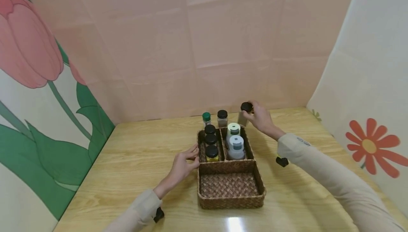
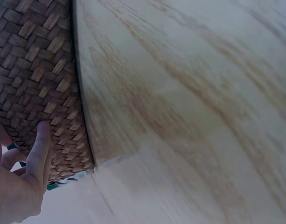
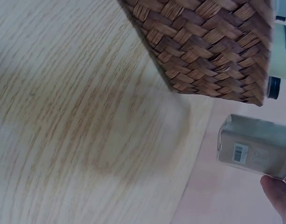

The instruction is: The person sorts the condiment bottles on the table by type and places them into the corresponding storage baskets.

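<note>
My left hand (image 1: 181, 167) is at the left side of a brown woven basket (image 1: 232, 203). It pinches the wall, with one finger (image 2: 38, 156) against the outer weave and others at the rim. Behind the basket's right back corner, my right hand (image 1: 262, 119) grips a clear spice jar (image 1: 242, 119) near its black lid. Brownish contents and a barcode label show on this jar (image 3: 254, 151) in the right wrist view; it is tilted, its base off the table. Black-lidded jars (image 1: 211, 152) fill the basket's back left compartment, and white-capped bottles (image 1: 236, 147) stand in the back right one.
Behind the basket stand a green-capped jar (image 1: 207, 118) and another black-lidded jar (image 1: 222, 118). The front compartment shows its bare woven bottom. A pink backdrop (image 1: 197, 47) borders the wooden table (image 1: 143, 150) at the back, with printed floral cloths at both sides.
</note>
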`<move>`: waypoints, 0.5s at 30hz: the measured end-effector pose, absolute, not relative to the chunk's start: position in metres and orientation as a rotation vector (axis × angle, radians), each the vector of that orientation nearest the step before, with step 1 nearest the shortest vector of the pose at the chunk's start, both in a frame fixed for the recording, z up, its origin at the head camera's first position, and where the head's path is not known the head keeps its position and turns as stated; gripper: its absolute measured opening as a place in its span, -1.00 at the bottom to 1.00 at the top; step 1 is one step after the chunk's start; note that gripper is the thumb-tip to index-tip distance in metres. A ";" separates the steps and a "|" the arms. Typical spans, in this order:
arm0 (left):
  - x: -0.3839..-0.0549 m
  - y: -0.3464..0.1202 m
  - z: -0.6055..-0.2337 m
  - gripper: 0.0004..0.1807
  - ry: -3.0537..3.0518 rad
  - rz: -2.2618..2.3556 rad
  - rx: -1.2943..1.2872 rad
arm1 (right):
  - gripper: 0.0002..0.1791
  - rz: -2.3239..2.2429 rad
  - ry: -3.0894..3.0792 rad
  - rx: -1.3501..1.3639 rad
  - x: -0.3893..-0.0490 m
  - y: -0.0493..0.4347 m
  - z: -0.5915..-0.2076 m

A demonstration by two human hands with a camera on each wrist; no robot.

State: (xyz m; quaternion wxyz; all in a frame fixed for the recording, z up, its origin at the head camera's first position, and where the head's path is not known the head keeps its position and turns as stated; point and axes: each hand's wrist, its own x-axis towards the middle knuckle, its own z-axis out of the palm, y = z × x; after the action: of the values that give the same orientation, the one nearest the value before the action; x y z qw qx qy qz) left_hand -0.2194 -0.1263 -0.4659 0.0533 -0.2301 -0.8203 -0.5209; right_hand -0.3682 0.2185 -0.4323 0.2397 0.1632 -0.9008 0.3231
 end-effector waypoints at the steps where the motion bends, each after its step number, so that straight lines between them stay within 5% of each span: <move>1: -0.221 -0.127 -0.469 -0.66 -2.496 -1.588 -0.695 | -0.50 0.894 -2.465 0.444 -0.367 0.218 -0.431; 15: -0.224 -0.130 -0.473 -0.65 -2.485 -1.604 -0.725 | -0.48 0.915 -2.414 0.432 -0.360 0.220 -0.416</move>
State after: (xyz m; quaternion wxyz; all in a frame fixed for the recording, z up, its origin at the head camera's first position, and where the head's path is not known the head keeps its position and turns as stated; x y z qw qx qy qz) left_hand -0.2241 -0.1303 -0.4726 0.0483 -0.2378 -0.8150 -0.5262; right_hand -0.3601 0.2204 -0.4156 0.2592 0.1593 -0.8908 0.3376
